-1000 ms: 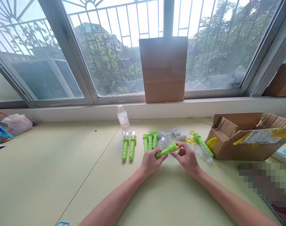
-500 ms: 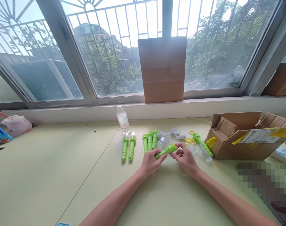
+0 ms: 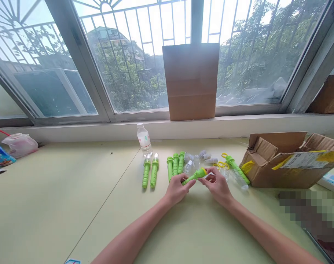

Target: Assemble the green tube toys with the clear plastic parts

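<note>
tube (image 3: 193, 176) is gripped in the left hand (image 3: 177, 189); its yellow ring (image 3: 204, 171) is pinched by the right hand (image 3: 218, 185). beyond, clear caps (image 3: 188, 167) are scattered beside three green tubes (image 3: 175, 164).

Pale green table (image 3: 73, 198) is bearing: one water bottle (image 3: 144, 141), standing; two clear-tipped green ribbed tubes (image 3: 146, 176), lying side by side; three bunched green ribbed tubes (image 3: 175, 165); clear plastic caps (image 3: 196, 162), clustering; yellow rings (image 3: 224, 154); one lone green ribbed tube (image 3: 236, 167), lying beside a clear tube (image 3: 239, 179); open cardboard box (image 3: 276, 174); pink plastic bag (image 3: 21, 147); blue packet (image 3: 1, 154).
</note>
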A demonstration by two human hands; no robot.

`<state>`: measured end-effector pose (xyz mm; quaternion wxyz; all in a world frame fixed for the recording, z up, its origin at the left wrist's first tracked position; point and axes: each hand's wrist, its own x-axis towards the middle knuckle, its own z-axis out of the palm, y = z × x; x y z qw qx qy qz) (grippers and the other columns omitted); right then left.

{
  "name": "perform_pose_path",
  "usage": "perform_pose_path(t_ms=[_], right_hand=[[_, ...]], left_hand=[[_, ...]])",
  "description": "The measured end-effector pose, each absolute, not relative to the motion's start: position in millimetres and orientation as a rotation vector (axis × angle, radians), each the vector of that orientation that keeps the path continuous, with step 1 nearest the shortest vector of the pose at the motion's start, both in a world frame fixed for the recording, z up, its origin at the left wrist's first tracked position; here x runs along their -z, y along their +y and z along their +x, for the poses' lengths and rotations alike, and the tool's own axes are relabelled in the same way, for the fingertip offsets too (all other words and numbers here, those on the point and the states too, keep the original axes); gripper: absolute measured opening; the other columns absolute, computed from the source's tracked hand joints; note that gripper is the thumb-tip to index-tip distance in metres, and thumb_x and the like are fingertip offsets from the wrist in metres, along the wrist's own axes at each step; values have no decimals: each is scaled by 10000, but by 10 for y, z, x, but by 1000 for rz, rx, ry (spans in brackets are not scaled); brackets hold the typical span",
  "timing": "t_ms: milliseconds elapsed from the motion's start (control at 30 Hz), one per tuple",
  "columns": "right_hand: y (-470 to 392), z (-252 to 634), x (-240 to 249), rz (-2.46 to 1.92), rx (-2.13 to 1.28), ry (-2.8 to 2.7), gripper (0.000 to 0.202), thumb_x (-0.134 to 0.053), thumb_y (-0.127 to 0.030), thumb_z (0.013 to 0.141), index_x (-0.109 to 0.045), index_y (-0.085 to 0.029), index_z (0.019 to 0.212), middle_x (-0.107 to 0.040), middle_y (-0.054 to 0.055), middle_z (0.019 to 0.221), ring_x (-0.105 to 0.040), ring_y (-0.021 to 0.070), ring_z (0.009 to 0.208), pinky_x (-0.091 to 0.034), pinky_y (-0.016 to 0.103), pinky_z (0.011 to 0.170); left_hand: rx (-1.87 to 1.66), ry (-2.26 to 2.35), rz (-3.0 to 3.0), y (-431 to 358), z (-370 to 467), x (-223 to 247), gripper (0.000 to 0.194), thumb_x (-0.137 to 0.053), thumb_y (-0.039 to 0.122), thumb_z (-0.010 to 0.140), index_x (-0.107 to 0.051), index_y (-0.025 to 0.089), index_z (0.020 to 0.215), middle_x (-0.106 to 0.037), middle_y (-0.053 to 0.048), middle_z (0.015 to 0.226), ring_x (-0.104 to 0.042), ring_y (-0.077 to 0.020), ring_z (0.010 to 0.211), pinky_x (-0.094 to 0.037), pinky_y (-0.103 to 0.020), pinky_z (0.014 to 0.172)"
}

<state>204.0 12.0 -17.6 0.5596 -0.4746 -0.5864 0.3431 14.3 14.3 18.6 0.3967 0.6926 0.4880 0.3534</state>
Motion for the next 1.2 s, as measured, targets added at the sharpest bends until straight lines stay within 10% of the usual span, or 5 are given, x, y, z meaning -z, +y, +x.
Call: perform_pose_path(t_ms=[1200], right_hand=[[71, 2036, 101, -1205, -694, -1486, 404, -686, -558, 792, -462, -258, 943, -640, 3, 821, -648, 186, 645, -511, 307, 518]], left_hand=[[-695, 1101, 1428, 104, 128, -325, 538, -576, 714, 779, -556, 176, 754, -549, 39, 482, -416, -76, 360, -287, -219, 398]])
